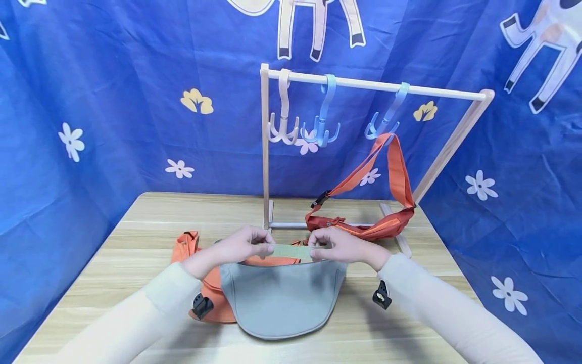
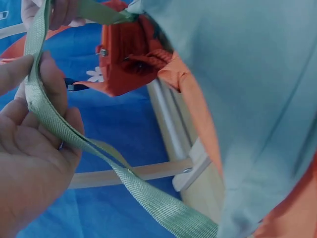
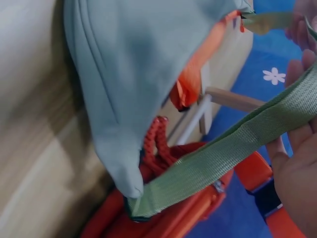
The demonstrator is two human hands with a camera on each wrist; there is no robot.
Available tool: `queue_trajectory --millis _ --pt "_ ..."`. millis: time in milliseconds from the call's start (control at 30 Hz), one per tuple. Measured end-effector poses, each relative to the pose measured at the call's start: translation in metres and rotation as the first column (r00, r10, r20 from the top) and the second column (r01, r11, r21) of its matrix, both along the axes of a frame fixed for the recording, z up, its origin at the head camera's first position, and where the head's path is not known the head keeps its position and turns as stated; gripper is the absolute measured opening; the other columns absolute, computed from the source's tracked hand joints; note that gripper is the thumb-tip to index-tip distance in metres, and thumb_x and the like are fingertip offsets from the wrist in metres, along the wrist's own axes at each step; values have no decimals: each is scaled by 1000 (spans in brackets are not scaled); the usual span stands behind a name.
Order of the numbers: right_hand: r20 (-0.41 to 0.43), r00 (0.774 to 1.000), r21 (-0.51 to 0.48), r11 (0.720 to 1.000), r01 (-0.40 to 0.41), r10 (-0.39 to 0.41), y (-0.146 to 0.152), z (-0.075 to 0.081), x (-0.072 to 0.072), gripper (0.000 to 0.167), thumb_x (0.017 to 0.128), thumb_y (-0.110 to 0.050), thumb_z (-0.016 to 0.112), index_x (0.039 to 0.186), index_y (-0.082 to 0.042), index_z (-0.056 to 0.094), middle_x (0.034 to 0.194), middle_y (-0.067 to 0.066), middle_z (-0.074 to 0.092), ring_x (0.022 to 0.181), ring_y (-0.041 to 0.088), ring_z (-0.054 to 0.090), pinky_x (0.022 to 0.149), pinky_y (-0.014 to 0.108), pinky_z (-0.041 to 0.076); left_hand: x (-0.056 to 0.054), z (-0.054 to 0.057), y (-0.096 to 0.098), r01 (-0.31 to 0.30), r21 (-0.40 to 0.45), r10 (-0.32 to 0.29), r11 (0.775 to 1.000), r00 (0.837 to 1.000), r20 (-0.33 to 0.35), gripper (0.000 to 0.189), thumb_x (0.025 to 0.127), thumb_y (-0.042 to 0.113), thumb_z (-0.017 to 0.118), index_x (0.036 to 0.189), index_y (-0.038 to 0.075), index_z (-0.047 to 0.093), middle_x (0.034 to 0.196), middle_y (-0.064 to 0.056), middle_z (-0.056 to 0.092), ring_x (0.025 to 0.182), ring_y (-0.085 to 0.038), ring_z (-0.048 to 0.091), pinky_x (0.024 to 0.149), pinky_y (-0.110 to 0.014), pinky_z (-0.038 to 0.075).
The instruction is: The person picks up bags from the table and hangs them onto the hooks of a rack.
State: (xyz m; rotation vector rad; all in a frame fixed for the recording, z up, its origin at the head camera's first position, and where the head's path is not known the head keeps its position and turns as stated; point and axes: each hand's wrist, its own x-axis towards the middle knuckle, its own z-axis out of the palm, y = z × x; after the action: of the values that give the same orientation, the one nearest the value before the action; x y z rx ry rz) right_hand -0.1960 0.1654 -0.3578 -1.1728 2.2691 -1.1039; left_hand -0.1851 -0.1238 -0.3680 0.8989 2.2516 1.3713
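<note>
Left hand (image 1: 241,247): fingers bent, pinching the green strap (image 1: 291,251). Right hand (image 1: 334,245): fingers likewise grasping the strap, a short run stretched between the two. Grey bag (image 1: 284,298): strap joined at its upper corners; below both hands, broad face toward the person, at the near middle of the desk (image 1: 136,263); whether its lower edge touches cannot be told. Orange bag (image 1: 215,298): on the desk, partly hidden behind the grey bag, showing at its left. Red bag (image 1: 393,225): looped by its orange strap on the right-hand blue hook (image 1: 386,116). Rack (image 1: 364,84): at the back, also bearing one white hook (image 1: 284,108) and a second blue hook (image 1: 324,119). Cloth (image 1: 136,126): blue, flower-printed, behind and at both sides
</note>
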Motion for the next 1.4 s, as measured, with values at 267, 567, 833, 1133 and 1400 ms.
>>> queue_trajectory --millis 267,567,833,1133,1400 --pt "54 996 -61 995 74 -71 3 21 -4 6 94 -11 60 92 -6 57 71 4 56 58 15 53 55 31 48 -7 28 7 26 43 -26 999 1000 7 8 93 4 53 89 -1 57 71 -9 56 57 -22 56 63 -30 46" --pt "-98 965 -144 963 229 -244 6 43 -9 4 91 -7 64 92 -5 60 71 1 51 56 13 43 56 26 37 -15 54 21 -95 138 87 986 994 66 6 87 -1 49 84 -3 53 67 -8 58 44 -9 33 43 -22 29" --pt "-132 947 -199 944 265 -293 4 87 10 4 90 1 61 93 4 62 67 9 55 57 10 46 53 25 37 -25 72 29 -146 164 145 976 989 21 9 89 5 57 80 1 56 61 -7 51 45 -9 34 44 -23 30" --pt "-156 894 -227 897 380 -419 12 95 -7 7 90 -7 66 91 0 65 64 5 54 55 11 40 52 25 33 -37 88 40 -209 100 219 973 970 -101 18 91 21 64 79 7 60 62 -7 49 53 -16 37 53 -29 34" --pt "-211 851 -278 864 420 -481 23 109 -24 13 88 -19 71 90 -6 68 61 7 53 54 16 42 52 28 33 -43 111 54 -263 121 278 957 950 -140 24 91 26 66 79 7 58 59 -6 49 54 -19 42 55 -31 36"
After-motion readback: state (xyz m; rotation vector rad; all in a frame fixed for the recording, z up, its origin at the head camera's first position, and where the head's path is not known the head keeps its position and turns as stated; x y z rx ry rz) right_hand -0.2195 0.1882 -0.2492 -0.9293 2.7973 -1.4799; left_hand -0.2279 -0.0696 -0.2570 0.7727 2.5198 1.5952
